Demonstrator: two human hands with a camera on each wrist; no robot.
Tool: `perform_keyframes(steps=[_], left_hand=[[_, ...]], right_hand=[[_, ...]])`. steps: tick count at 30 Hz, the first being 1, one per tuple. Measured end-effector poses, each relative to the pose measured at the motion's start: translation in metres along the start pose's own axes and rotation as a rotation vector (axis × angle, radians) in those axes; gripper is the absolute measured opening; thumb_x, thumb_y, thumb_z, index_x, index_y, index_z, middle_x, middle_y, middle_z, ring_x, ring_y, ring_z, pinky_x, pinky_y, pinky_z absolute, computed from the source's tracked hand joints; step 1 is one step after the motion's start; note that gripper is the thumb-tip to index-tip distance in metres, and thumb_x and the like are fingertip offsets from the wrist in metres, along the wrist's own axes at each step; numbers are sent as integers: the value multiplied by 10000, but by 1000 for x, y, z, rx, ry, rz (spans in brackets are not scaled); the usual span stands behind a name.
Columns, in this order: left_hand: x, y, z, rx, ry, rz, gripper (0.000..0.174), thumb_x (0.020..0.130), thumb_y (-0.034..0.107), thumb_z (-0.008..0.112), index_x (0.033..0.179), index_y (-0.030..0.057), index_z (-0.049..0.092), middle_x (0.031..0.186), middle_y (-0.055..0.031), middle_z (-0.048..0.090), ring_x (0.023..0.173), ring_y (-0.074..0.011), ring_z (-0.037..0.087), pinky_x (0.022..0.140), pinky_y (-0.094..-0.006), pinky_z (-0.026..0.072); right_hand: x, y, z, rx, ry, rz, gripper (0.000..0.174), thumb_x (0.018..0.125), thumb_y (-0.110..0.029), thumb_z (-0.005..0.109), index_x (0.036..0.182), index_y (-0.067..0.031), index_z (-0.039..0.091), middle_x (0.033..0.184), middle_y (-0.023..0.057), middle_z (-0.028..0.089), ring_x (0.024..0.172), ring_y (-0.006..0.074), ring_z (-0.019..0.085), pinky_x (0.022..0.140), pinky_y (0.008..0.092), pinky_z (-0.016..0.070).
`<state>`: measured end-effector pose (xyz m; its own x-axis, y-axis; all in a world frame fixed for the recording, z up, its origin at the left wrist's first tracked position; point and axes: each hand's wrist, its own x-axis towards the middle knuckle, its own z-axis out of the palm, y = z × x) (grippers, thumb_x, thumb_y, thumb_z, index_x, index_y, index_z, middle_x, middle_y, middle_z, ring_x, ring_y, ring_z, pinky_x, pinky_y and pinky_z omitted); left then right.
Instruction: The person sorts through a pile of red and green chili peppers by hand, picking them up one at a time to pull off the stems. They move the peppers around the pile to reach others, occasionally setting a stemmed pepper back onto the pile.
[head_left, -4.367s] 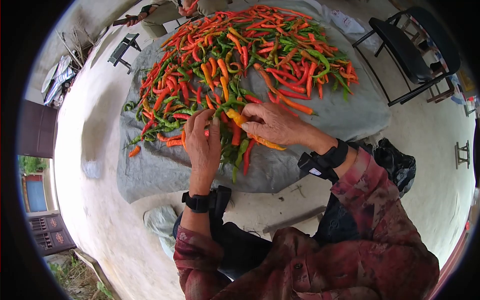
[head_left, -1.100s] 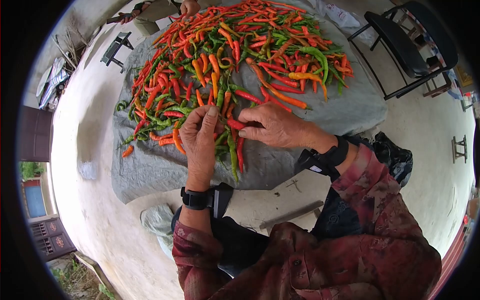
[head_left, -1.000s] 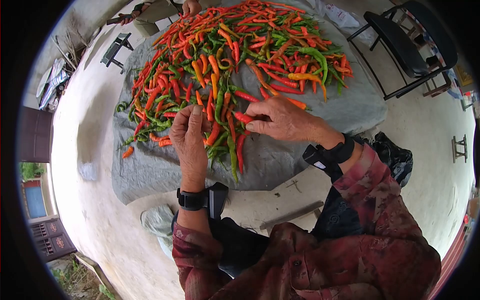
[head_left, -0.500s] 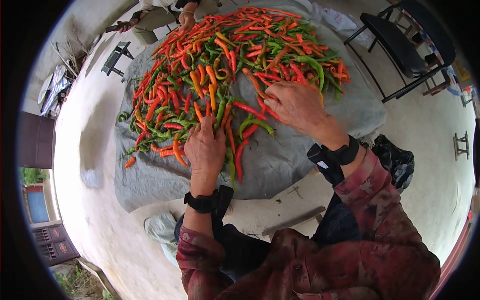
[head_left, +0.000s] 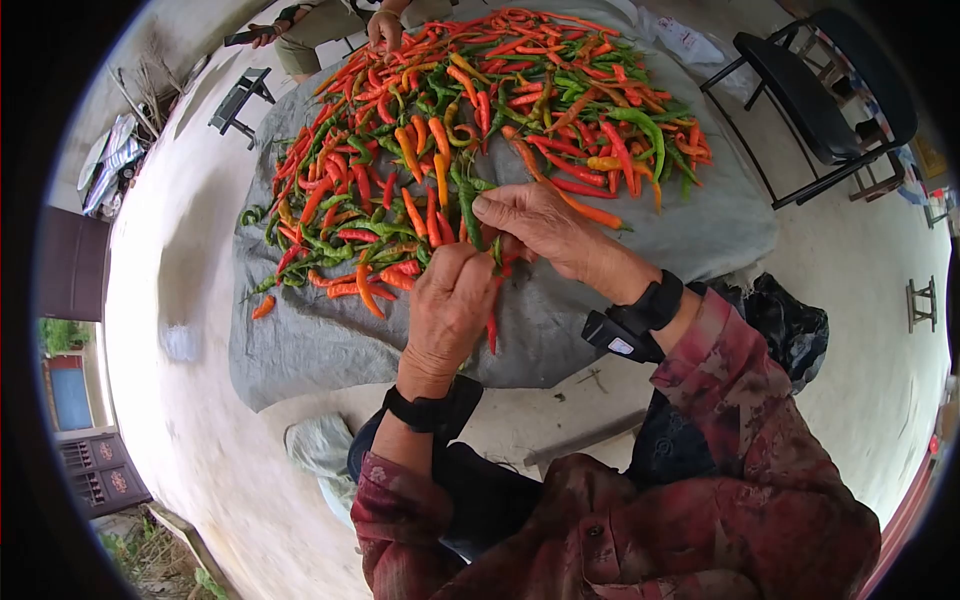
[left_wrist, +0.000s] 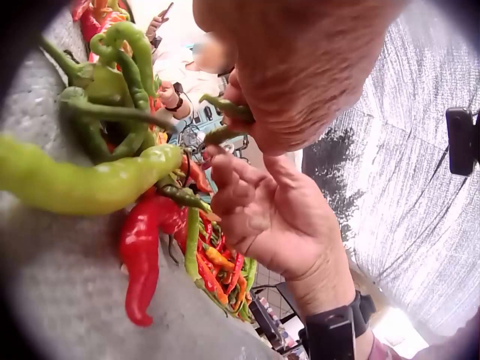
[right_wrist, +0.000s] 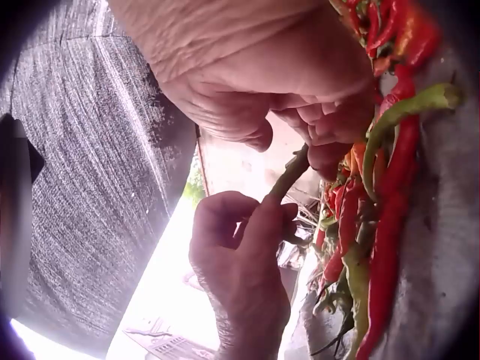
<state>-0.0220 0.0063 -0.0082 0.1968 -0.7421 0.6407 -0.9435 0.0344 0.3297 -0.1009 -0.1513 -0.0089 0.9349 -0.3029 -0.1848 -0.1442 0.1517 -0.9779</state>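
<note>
In the head view, my left hand [head_left: 450,310] and right hand [head_left: 545,230] meet over the near part of a heap of chili peppers [head_left: 415,150]. The left thumb and fingers pinch a short green chili pepper [right_wrist: 289,175] in the right wrist view. Its other end runs into the curled fingertips of my right hand [right_wrist: 300,82]. From the left wrist, the green pepper [left_wrist: 229,110] pokes out of the left hand [left_wrist: 307,67], and the right hand [left_wrist: 270,217] faces it palm out. My hands hide part of the pepper. A red pepper [left_wrist: 142,255] lies close below.
The peppers lie on a grey sheet [head_left: 310,360]. Another person's hand [head_left: 384,30] touches the heap's far edge. A black chair [head_left: 820,105] stands on the right, a small stool [head_left: 240,103] on the left. A black bag [head_left: 785,330] sits beside my right leg.
Earlier my hands held a yellow-orange pepper, then a red one. The right hand went over the heap's right side and came back; the left dipped into the near peppers. Both now meet at a green pepper.
</note>
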Motion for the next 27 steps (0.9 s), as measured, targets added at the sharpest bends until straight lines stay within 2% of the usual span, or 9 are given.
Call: perform_keyframes(steps=[4, 5, 7, 11, 15, 19, 23, 25, 27], left_hand=[[1, 6, 2, -122, -23, 67, 236, 721, -23, 693, 922, 50, 594, 903, -94, 562, 781, -283, 611, 686, -356, 505], [1, 6, -2, -122, -23, 66, 236, 721, -23, 693, 922, 50, 594, 903, -94, 562, 781, -283, 611, 686, -356, 505], [4, 4, -13, -81, 44, -154, 195, 764, -26, 661, 939, 38, 603, 955, -112, 558, 831, -283, 605, 734, -360, 496], [13, -5, -19, 33, 145, -239, 214, 760, -21, 660, 959, 45, 616, 969, -116, 554, 827, -285, 595, 689, -355, 491], [10, -11, -16, 81, -4, -85, 250, 720, -15, 667, 957, 53, 627, 968, -99, 561, 846, -272, 582, 697, -358, 497], [6, -11, -12, 75, -201, 26, 266, 679, -12, 662, 936, 44, 625, 904, -71, 577, 808, -263, 577, 701, -359, 506], [9, -7, -7, 115, -221, 28, 205, 750, 28, 669, 950, 54, 632, 904, -68, 617, 842, -260, 605, 725, -341, 504], [10, -11, -7, 150, -50, -95, 226, 756, 27, 649, 981, 48, 639, 998, -78, 628, 871, -276, 618, 721, -360, 517], [8, -15, -8, 95, -72, -178, 212, 800, 62, 642, 1012, 55, 642, 1045, -92, 631, 921, -286, 622, 735, -374, 515]], right_hand=[[-2, -3, 9, -38, 97, -113, 363, 911, -326, 604, 1051, 9, 619, 751, -42, 568, 611, 4, 474, 480, 172, 353], [-6, -8, 7, -64, 72, -127, 341, 893, -305, 617, 993, 20, 639, 757, -11, 584, 655, 35, 492, 546, 195, 382], [-13, -18, 4, -88, 51, -142, 323, 875, -285, 630, 935, 32, 660, 763, 21, 600, 699, 67, 509, 613, 218, 412], [-23, -23, -6, -242, -195, -27, 301, 850, -254, 616, 919, 36, 655, 723, 8, 578, 671, 79, 501, 603, 264, 409], [-29, -16, -24, -372, -298, -134, 323, 829, -268, 614, 888, 48, 643, 668, 31, 567, 634, 104, 506, 598, 294, 409], [-38, -27, -47, -614, -354, -83, 240, 864, -206, 626, 907, 31, 618, 710, 8, 558, 667, 110, 499, 617, 298, 417], [-49, -33, -66, -736, -262, -112, 203, 855, -187, 627, 887, 13, 613, 686, 61, 557, 640, 152, 517, 610, 314, 422], [-52, -36, -79, -775, -204, -148, 192, 855, -182, 625, 888, 7, 613, 682, 73, 559, 632, 169, 521, 607, 319, 422], [-52, -38, -92, -917, 124, -246, 179, 861, -175, 617, 879, 3, 615, 670, 90, 563, 621, 188, 525, 601, 322, 420]])
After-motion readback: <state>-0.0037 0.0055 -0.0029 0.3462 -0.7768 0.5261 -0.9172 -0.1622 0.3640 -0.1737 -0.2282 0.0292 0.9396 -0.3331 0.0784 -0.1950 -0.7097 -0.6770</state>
